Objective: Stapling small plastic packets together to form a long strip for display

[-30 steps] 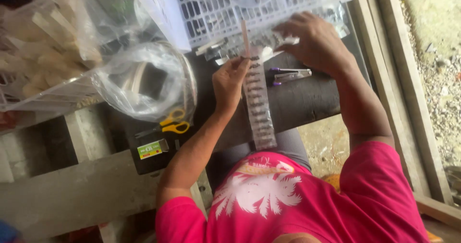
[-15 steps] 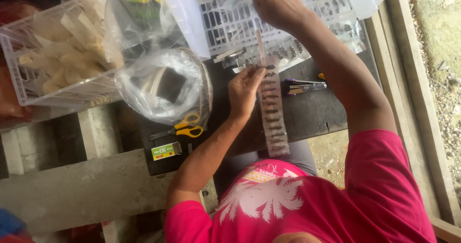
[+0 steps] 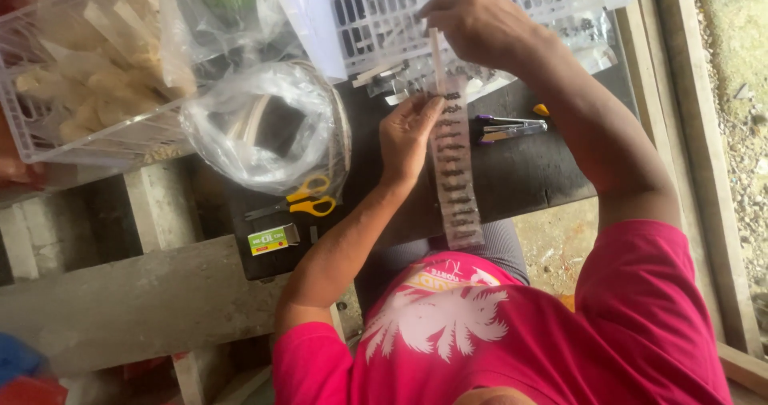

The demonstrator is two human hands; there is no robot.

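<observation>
A long clear plastic strip (image 3: 458,182) with rows of small dark pieces lies lengthwise on the dark table board (image 3: 544,173). My left hand (image 3: 406,137) rests on the board with its fingertips pinching the strip's left edge near the top. My right hand (image 3: 478,17) is further up, over a white lattice tray (image 3: 384,13), with its fingers closed on the narrow pale upper end of the strip (image 3: 437,53). The small pieces are too tiny to identify.
Yellow-handled scissors (image 3: 308,201) and a small green and yellow box (image 3: 272,238) lie left of my left arm. A purple-handled tool (image 3: 508,126) lies right of the strip. A clear bag (image 3: 264,125) and a white basket of pale pieces (image 3: 88,77) stand at left.
My right hand has moved up and left, from beside the strip's top to over the lattice tray, drawing the strip's end upward. My left hand has stayed on the strip.
</observation>
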